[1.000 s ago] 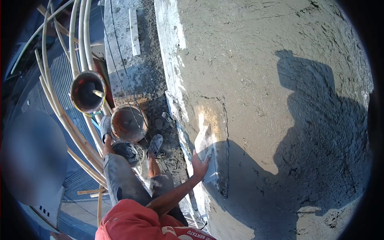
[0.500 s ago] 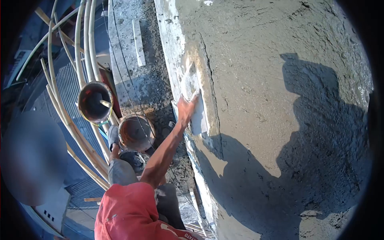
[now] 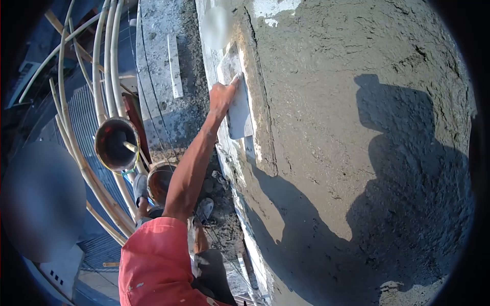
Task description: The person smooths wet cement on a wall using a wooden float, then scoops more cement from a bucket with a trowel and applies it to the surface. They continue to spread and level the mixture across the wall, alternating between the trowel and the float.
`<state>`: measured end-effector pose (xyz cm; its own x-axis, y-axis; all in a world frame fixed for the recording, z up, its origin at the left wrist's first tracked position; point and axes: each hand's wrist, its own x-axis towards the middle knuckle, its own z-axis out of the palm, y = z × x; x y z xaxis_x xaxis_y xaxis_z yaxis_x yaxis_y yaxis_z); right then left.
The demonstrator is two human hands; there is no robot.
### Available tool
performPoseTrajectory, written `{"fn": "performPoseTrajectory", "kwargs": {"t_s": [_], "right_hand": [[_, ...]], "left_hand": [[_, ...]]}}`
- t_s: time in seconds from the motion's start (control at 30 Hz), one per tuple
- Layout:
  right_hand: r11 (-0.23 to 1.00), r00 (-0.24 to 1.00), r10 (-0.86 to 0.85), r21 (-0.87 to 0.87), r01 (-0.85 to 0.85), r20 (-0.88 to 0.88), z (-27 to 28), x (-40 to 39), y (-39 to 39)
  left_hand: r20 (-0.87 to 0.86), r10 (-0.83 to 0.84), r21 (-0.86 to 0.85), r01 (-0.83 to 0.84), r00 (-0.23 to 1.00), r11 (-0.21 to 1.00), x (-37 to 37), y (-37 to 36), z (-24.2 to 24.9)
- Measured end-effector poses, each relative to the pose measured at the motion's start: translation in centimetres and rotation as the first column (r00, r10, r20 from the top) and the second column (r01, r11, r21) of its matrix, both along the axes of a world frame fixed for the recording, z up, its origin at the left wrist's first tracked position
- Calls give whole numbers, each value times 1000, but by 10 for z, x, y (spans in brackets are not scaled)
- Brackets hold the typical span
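Observation:
My left hand (image 3: 223, 97) is closed round a pale flat plastering float (image 3: 240, 115), which rests against the wall near its left edge. The handle is mostly hidden by my fingers. To the float's right, wet grey plaster (image 3: 311, 122) covers the wall, with a raised ridge running alongside. My arm stretches forward from a red sleeve (image 3: 155, 245). My right hand is out of view.
A bucket (image 3: 117, 145) with a stick-like handle inside stands beside bamboo poles (image 3: 109, 61) at left. Another bucket (image 3: 161, 181) is partly hidden by my arm. My feet are on the narrow rough ledge (image 3: 184, 122). Rooftops lie below at left.
My left hand and the float have moved up and slightly left in view along the wall. My forearm now covers much of the lower bucket, and my second foot has come into view.

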<state>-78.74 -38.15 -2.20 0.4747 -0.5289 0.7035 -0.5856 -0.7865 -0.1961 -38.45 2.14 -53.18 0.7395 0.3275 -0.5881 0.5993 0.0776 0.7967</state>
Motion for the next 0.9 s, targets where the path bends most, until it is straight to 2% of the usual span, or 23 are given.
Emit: {"fn": "performPoseTrajectory", "kwargs": {"t_s": [0.03, 0.1, 0.13, 0.2, 0.27, 0.3, 0.33, 0.37, 0.4, 0.43, 0.5, 0.6, 0.63, 0.67, 0.7, 0.73, 0.77, 0.8, 0.87, 0.9], "right_hand": [[1000, 1000, 1, 0, -1, 7, -2, -1, 1], [1000, 1000, 0, 2, 0, 9, 0, -4, 1], [1000, 1000, 6, 4, -6, 17, -1, -6, 0], [1000, 1000, -2, 24, 1, 27, -3, -10, -1], [1000, 1000, -9, 30, 8, 19, 2, -9, 2], [999, 1000, -10, 36, 9, 24, 3, -8, 3], [999, 999, -10, 41, 9, 30, 6, -8, 5], [999, 999, -14, 39, 12, 31, 9, -8, 7], [999, 999, -17, 39, 16, 28, 8, -5, 8], [999, 999, -16, 39, 14, 33, 8, -4, 9], [999, 999, -16, 33, 14, 36, 8, 0, 12], [999, 999, -15, 29, 14, 33, 6, 5, 13], [999, 1000, -17, 27, 17, 26, 5, 8, 12], [999, 1000, -20, 27, 19, 24, 6, 7, 10], [999, 999, -25, 27, 24, 21, 7, 7, 9], [999, 999, -24, 27, 24, 25, 7, 7, 7], [999, 999, -25, 29, 24, 31, 10, 5, 6], [999, 999, -35, 22, 34, 29, 10, 3, 8], [998, 999, -44, 37, 43, 24, 11, -2, 7], [998, 999, -41, 42, 40, 28, 10, -6, 6]], "left_hand": [[13, -3, 60, 2, 1000, 998, 29, 16, -7], [47, 30, -32, -28, 998, 999, 68, 39, -10], [57, 32, -29, -31, 998, 999, 64, 34, -11], [91, -18, 82, 11, 996, 997, 43, 23, -6], [94, -43, 17, 42, 995, 999, -21, -14, 9], [151, -74, 9, 74, 986, 997, -59, -32, 33], [266, -9, 56, -7, 964, 998, -100, -57, 50], [149, -45, -77, 57, 988, 995, -133, -70, 75], [156, -85, -109, 103, 984, 989, -169, -90, 78], [158, -43, -161, 69, 986, 985, -196, -107, 93], [56, -72, -102, 77, 996, 992, -232, -129, 129], [21, -48, -136, 51, 999, 989, -208, -121, 116], [88, -64, -89, 72, 994, 993, -191, -112, 90], [190, 31, -82, -16, 981, 997, -157, -93, 81], [98, -44, -11, 45, 994, 999, -120, -72, 66], [145, -9, 48, 3, 989, 999, -78, -45, 69], [169, 3, 6, -4, 986, 1000, -39, -20, 70], [180, 5, 40, -12, 984, 999, -3, 0, 60], [211, 36, -130, -8, 977, 991, 66, 36, 15], [247, 72, -183, -26, 966, 983, 82, 47, 39]]}}
